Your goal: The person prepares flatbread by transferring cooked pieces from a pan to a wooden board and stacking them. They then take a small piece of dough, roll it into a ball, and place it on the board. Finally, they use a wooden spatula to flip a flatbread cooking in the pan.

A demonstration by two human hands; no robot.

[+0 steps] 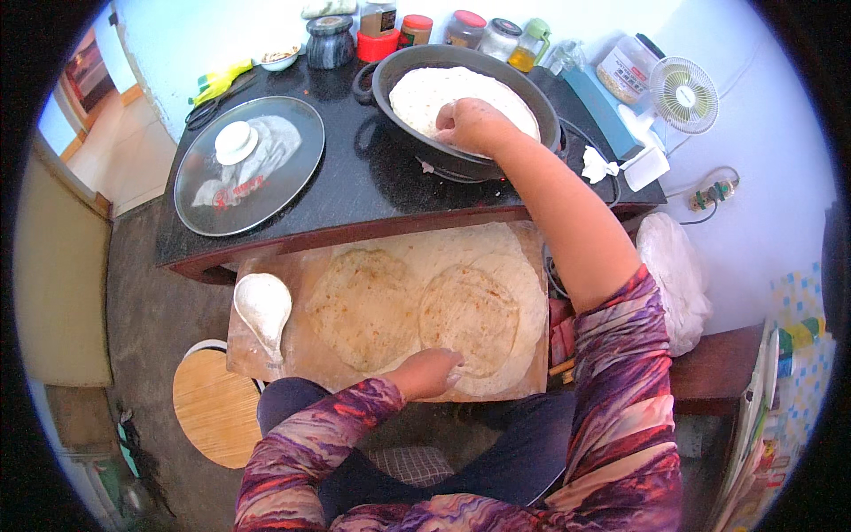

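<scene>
My right hand [475, 126] reaches into a dark, deep electric pan [552, 110] and touches the near edge of a pale round flatbread [465, 90] lying in it. Its fingertips are curled and partly hidden, so a grip on the bread cannot be told. My left hand [427, 374] is low at the near edge of a wooden board [299, 379], fingers apart, beside a thin dough round [471, 312] with brownish flecks. A second flecked round [362, 309] lies to its left, and paler dough [528, 332] shows around them.
A glass lid [286, 179] with a white knob lies on the black countertop [372, 199]. A flour-covered scoop [262, 302] rests on the board's left end. Jars [463, 30] line the back wall. A small fan [683, 95] and power cord stand at right. A round wooden-topped stool [216, 405] is at lower left.
</scene>
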